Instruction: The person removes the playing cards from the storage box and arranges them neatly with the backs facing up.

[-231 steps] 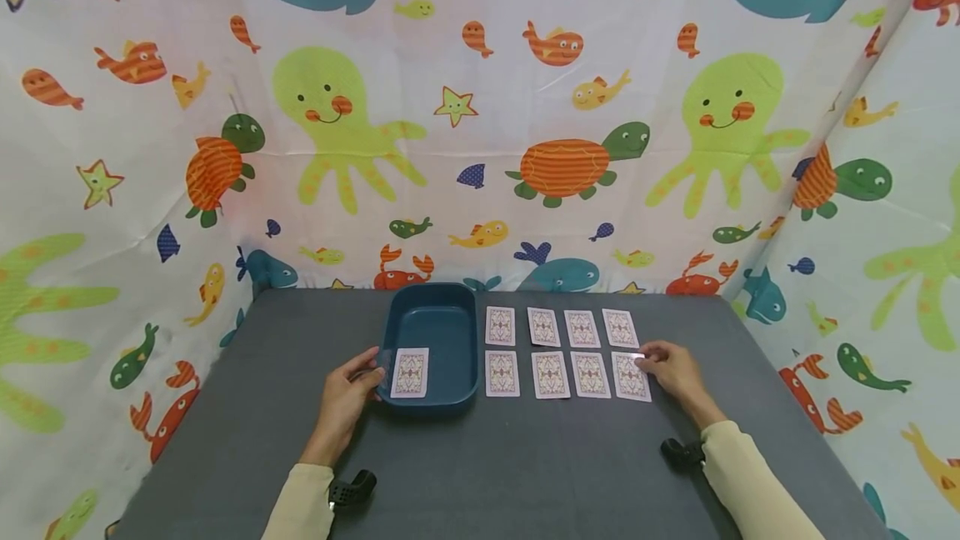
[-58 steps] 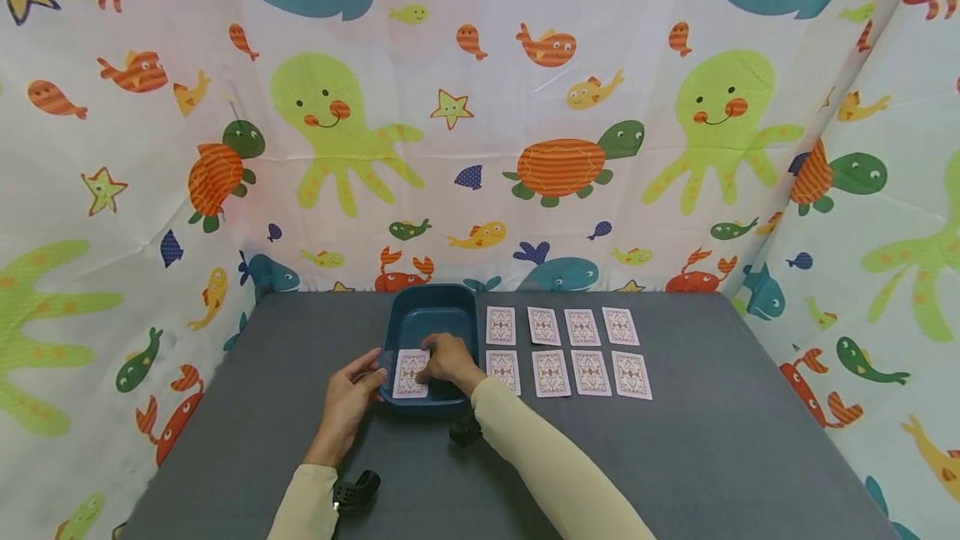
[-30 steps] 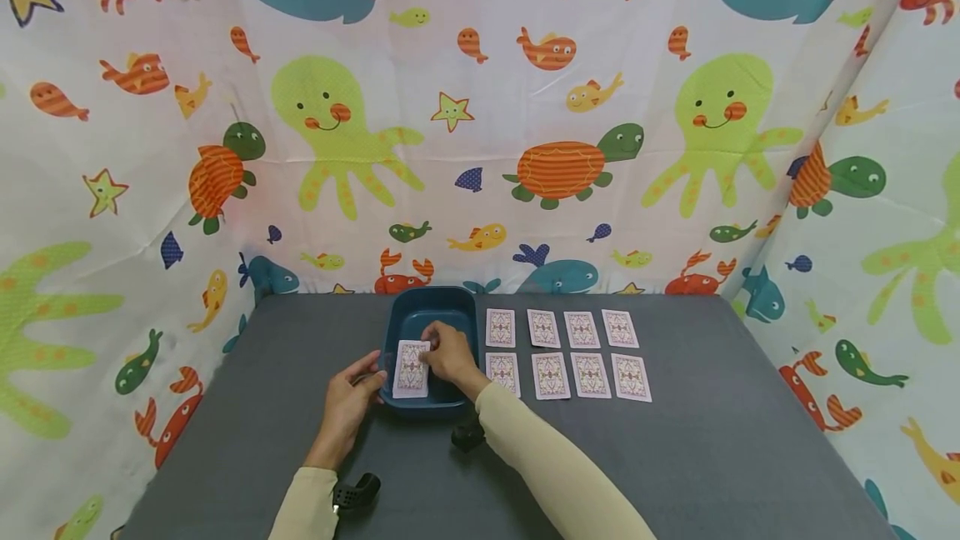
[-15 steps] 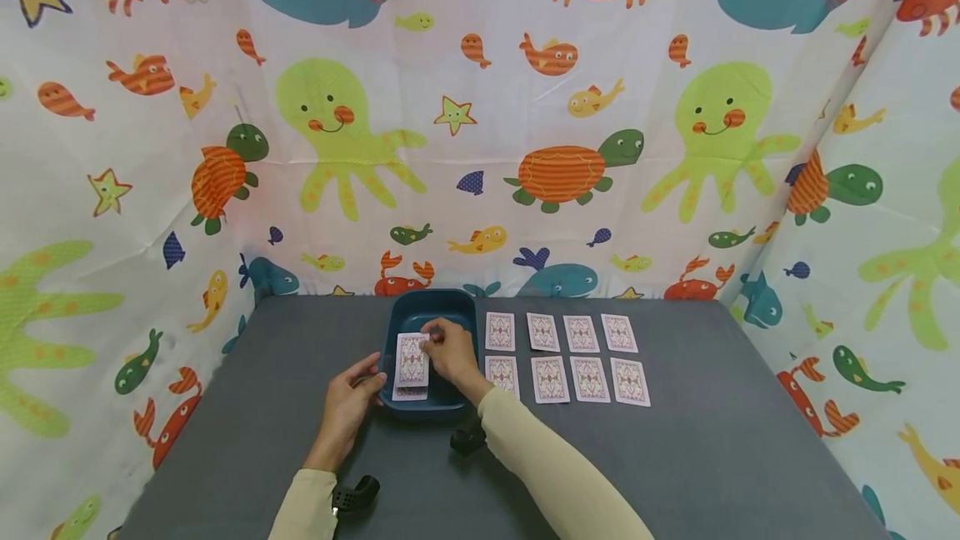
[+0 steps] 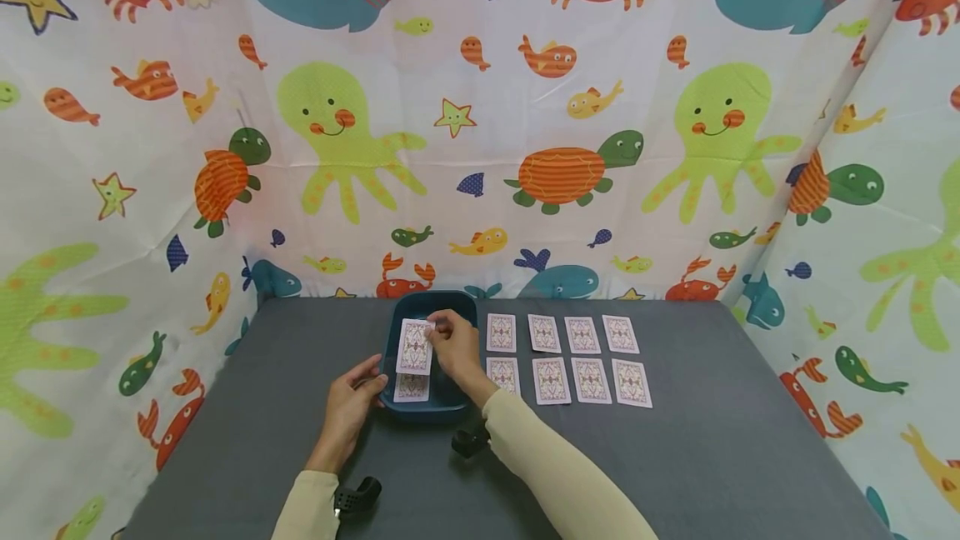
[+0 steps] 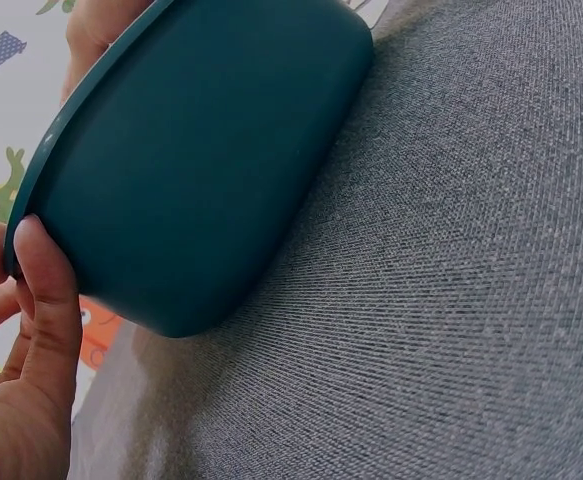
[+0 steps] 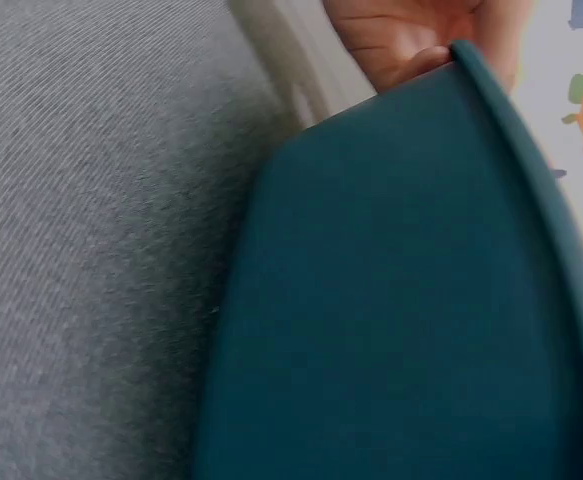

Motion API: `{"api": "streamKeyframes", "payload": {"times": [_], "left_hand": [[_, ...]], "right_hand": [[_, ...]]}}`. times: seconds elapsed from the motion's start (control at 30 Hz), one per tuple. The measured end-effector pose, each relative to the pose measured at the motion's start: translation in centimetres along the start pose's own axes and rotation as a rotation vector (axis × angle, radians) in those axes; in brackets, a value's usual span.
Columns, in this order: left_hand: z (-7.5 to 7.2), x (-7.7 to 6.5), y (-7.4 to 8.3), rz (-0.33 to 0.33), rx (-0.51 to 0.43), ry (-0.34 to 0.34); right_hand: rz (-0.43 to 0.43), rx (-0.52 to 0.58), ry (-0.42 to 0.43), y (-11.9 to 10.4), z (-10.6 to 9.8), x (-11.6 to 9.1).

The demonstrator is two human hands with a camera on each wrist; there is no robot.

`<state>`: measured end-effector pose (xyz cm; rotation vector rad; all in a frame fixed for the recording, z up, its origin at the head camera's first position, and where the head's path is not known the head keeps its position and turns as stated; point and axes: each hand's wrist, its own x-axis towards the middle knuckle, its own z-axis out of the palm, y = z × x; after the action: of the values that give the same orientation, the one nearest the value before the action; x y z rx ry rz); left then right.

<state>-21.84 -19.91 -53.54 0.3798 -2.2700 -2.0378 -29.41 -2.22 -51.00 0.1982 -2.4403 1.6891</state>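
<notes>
The left hand [image 5: 348, 405] pinches the left rim of a dark blue tray [image 5: 442, 416]; in the left wrist view its thumb [image 6: 49, 285] presses the outside wall just under the rim. Over the tray, the right hand [image 5: 455, 350] holds a playing card [image 5: 414, 346] by its upper right edge, patterned back showing. Beneath it a second playing card [image 5: 411, 391] lies in the tray's near left part, its upper portion covered. The right wrist view is mostly the tray's wall [image 7: 391, 280], which hides the right fingers.
Right of the tray, two rows of playing cards [image 5: 551, 381] lie with patterned backs up on a grey cloth-covered table [image 5: 570, 465]. The right forearm partly covers the nearest left one. A curtain [image 5: 480, 123] printed with sea animals stands behind and at both sides.
The right hand came from the far right card to the tray, then drew a card up and away from the pile, uncovering another below. The left hand has stayed at the rim.
</notes>
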Motion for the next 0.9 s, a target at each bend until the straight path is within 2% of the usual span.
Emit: {"api": "streamKeyframes", "payload": {"times": [0.2,0.4,0.9], "left_hand": [[0.0,0.0,-0.3,0.0,0.0,-0.001],[0.1,-0.1,-0.2,-0.001,-0.004,-0.002],[0.0,0.2,-0.3,0.003,-0.015,0.008]], "right_hand": [[-0.016,0.062,0.025,-0.6,-0.7,-0.2],[-0.031,0.116,0.027,-1.2,-2.5,-1.0],[-0.025,0.174,0.041,-0.6,-6.7,-3.0]]}}
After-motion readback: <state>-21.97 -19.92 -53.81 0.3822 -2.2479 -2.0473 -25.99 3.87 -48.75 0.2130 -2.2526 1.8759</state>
